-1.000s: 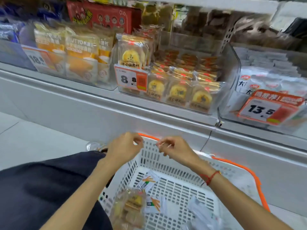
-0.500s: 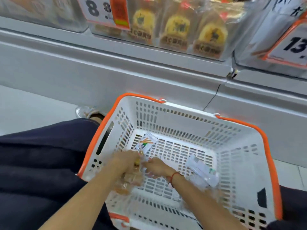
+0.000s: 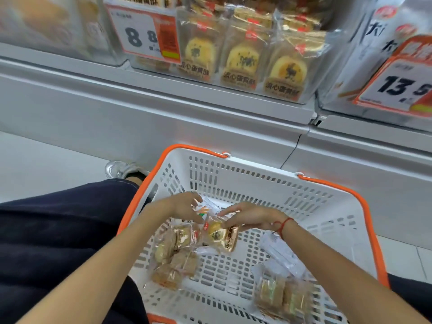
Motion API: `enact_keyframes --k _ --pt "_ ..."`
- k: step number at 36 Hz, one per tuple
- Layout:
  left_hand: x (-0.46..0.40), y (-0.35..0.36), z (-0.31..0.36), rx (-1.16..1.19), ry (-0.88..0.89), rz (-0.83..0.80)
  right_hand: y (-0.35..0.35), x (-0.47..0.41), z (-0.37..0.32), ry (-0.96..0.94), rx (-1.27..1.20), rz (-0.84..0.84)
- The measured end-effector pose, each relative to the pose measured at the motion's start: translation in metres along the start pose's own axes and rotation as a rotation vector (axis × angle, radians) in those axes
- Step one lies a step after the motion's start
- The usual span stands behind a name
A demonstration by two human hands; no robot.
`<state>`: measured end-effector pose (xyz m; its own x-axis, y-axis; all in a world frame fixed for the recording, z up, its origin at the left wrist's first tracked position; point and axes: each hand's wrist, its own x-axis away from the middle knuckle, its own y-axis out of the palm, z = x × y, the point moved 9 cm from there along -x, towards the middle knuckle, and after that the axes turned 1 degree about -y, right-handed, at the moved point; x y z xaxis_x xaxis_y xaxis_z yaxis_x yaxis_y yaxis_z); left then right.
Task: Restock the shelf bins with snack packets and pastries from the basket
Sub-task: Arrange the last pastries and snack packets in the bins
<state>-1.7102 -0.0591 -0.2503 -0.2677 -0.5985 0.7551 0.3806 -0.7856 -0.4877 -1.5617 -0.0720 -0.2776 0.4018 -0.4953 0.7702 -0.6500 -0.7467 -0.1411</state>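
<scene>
A white basket with an orange rim (image 3: 261, 181) sits low in front of me. My right hand (image 3: 247, 216) pinches the top of a clear pastry packet (image 3: 221, 235) with a yellow pastry inside, lifted a little over the basket floor. My left hand (image 3: 184, 206) hovers just left of it with curled fingers near the packet's corner; whether it holds anything is unclear. More pastry packets (image 3: 175, 253) lie at the basket's left, and greenish ones (image 3: 282, 298) at the front right. The shelf bin of matching yellow pastries (image 3: 243, 59) is above.
Price tags reading 8.8 (image 3: 142, 33) and 13.5 (image 3: 402, 85) hang on the clear bins. White packets (image 3: 378, 43) fill the right bin. A white wrapper (image 3: 280, 253) lies in the basket. My dark-clothed leg (image 3: 58, 242) and a shoe (image 3: 121, 169) are at left.
Both hands dropped from above the basket rim into the basket. The right hand has since picked up a yellow pastry packet and raised it slightly.
</scene>
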Motion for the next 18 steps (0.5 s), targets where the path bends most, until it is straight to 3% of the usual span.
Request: enact_keyframes --k 6,11,18 --pt "0.050 -0.040 0.049 0.080 0.059 -0.116 -0.043 0.056 -0.073 -0.128 0.086 0.034" --pt "0.089 -0.077 0.081 0.139 0.209 -0.089 -0.061 0.108 -0.140 -0.311 0.177 0.144" --pt "0.144 -0.135 0.107 0.407 0.370 0.021 -0.084 0.170 -0.197 -0.503 -0.111 0.321"
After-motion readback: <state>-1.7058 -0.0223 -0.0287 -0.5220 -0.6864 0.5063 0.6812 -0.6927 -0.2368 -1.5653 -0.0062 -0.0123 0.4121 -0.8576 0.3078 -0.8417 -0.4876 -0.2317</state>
